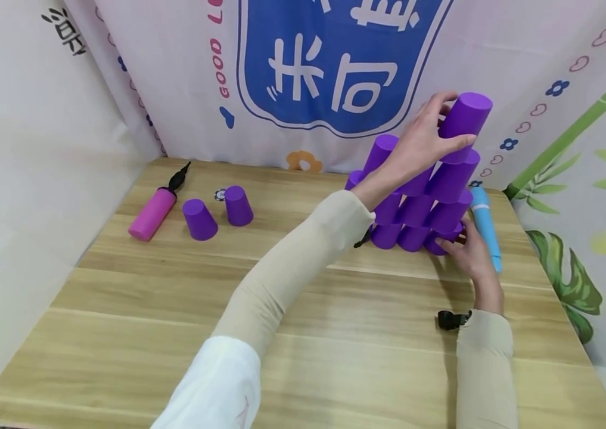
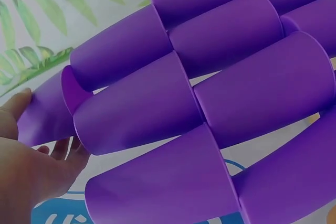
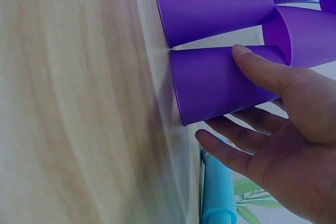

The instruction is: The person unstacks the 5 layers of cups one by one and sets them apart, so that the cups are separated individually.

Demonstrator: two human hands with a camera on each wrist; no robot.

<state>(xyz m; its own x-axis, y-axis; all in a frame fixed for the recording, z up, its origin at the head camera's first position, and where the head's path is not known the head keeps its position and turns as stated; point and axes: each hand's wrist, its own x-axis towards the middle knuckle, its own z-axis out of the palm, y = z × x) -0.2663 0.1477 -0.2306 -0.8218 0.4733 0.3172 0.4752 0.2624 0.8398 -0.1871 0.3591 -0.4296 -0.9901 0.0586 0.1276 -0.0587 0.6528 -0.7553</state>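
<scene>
1. Curled around the sides of a smooth, tapered purple cup point(image 1: 466, 119) at the peak: the left hand point(image 1: 420, 143), partly closed, thumb opposite fingers.
2. Upside down and tilted, directly over the upper tier of a pyramid of matching purple cups point(image 1: 415, 211); cannot tell whether fully seated.
3. At the pyramid's base, around the bottom-right purple cup point(image 3: 220, 85): the right hand point(image 1: 469, 250), half open, thumb on one side, fingers on the other, one fingertip clear.
4. Just beside, to the right: a light-blue tube with a white band point(image 1: 487, 232).
5. Toward the left of the wood-grain tabletop point(image 1: 147, 316): two inverted purple cups point(image 1: 199, 220), slightly apart, near a pink cylinder with a black nozzle point(image 1: 154, 214).
6. Behind: a white printed cloth with a blue panel point(image 1: 329, 77).
</scene>
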